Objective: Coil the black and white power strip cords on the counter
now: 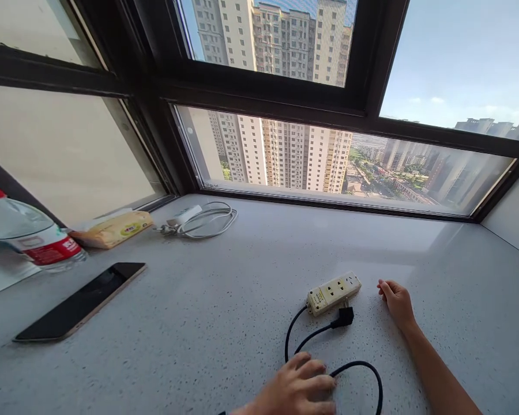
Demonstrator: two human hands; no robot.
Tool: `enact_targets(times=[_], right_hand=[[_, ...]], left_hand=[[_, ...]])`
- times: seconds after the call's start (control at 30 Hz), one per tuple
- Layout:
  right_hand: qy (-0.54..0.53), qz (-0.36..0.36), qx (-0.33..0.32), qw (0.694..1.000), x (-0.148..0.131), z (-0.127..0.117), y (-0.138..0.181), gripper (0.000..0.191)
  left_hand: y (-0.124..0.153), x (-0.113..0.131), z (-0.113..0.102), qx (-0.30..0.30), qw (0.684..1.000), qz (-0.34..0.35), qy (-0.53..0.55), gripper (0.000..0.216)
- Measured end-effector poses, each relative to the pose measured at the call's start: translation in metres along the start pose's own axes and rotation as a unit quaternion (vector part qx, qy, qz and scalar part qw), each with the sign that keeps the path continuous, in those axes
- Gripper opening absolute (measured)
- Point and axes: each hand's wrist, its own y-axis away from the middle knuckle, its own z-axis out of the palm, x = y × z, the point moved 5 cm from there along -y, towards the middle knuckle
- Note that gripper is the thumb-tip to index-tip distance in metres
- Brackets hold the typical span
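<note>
A cream power strip point(334, 293) lies at a slant on the speckled pale counter, its sockets facing up. Its black cord point(365, 364) runs toward me in loops, and the black plug point(344, 317) rests just in front of the strip with its prongs near the strip's edge. My left hand point(296, 386) is over the cord at the bottom of the view, palm down, fingers spread and slightly bent; the palm side is hidden. To the right of the strip, apart from it, my right hand point(397, 301) rests on the counter with its fingers curled in, nothing showing in them.
On the left lie a dark-screened tablet point(84, 302), a clear bottle with a red label point(47, 245) on its side, and a yellow tissue pack point(116, 227). A coiled white cable point(211, 222) with a plug sits by the window frame point(259, 95) at the back.
</note>
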Motion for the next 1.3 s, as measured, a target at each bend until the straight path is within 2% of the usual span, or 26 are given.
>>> enact_targets(times=[0.1, 0.17, 0.3, 0.4, 0.47, 0.57, 0.63, 0.7, 0.8, 0.87, 0.9, 0.93, 0.97, 1.03, 1.07, 1.13, 1.2, 1.3], right_hand=[[-0.004, 0.005, 0.01, 1.0, -0.001, 0.0, 0.0, 0.06], [-0.013, 0.008, 0.02, 1.0, -0.003, 0.0, 0.0, 0.059], [-0.049, -0.01, 0.015, 0.999, -0.013, 0.004, 0.006, 0.059], [-0.055, -0.105, -0.037, 0.992, -0.034, 0.021, 0.021, 0.06], [-0.032, -0.212, -0.067, 0.974, -0.054, 0.038, 0.038, 0.062], [0.045, -0.333, -0.068, 0.939, -0.077, 0.066, 0.063, 0.066], [0.091, -0.352, -0.051, 0.93, -0.083, 0.079, 0.069, 0.059], [0.102, -0.35, -0.041, 0.93, -0.084, 0.084, 0.066, 0.042], [0.08, -0.338, -0.021, 0.938, -0.079, 0.076, 0.053, 0.026], [0.062, -0.298, 0.01, 0.952, -0.071, 0.061, 0.041, 0.027], [0.05, -0.266, 0.03, 0.962, -0.065, 0.051, 0.035, 0.03], [0.034, -0.232, 0.05, 0.971, -0.058, 0.041, 0.029, 0.032], [0.012, -0.199, 0.071, 0.977, -0.051, 0.031, 0.024, 0.034], [-0.052, -0.148, 0.116, 0.981, -0.037, 0.011, 0.015, 0.036], [-0.09, -0.131, 0.137, 0.978, -0.03, 0.003, 0.012, 0.035], [-0.152, -0.111, 0.164, 0.968, -0.022, -0.009, 0.007, 0.035], [-0.18, -0.109, 0.161, 0.964, -0.019, -0.012, 0.004, 0.035], [-0.149, -0.141, 0.087, 0.975, -0.027, -0.002, 0.007, 0.037]], left_hand=[[-0.022, -0.041, -0.023, 0.019, 0.987, -0.103, 0.122, 0.043], [-0.035, -0.074, -0.028, 0.044, 0.959, -0.193, 0.203, 0.056], [-0.052, -0.131, -0.031, 0.17, 0.851, -0.382, 0.318, 0.054], [-0.061, -0.146, -0.036, 0.266, 0.789, -0.447, 0.328, 0.048], [-0.068, -0.145, -0.041, 0.299, 0.777, -0.454, 0.317, 0.046], [-0.073, -0.136, -0.049, 0.329, 0.782, -0.44, 0.295, 0.042], [-0.072, -0.127, -0.052, 0.337, 0.809, -0.404, 0.262, 0.04], [-0.073, -0.114, -0.052, 0.31, 0.864, -0.332, 0.218, 0.036], [-0.076, -0.086, -0.044, 0.223, 0.948, -0.172, 0.145, 0.027], [-0.077, -0.069, -0.038, 0.175, 0.977, -0.082, 0.096, 0.018], [-0.078, -0.064, -0.036, 0.157, 0.983, -0.06, 0.071, 0.013], [-0.078, -0.062, -0.034, 0.144, 0.987, -0.056, 0.044, 0.015], [-0.078, -0.064, -0.034, 0.135, 0.988, -0.07, 0.016, 0.027], [-0.076, -0.076, -0.033, 0.119, 0.983, -0.134, -0.036, 0.051], [-0.073, -0.084, -0.033, 0.111, 0.977, -0.172, -0.057, 0.056], [-0.068, -0.101, -0.032, 0.096, 0.962, -0.24, -0.082, 0.054], [-0.062, -0.115, -0.031, 0.081, 0.951, -0.286, -0.08, 0.044], [-0.06, -0.121, -0.029, 0.075, 0.947, -0.309, -0.051, 0.03]])
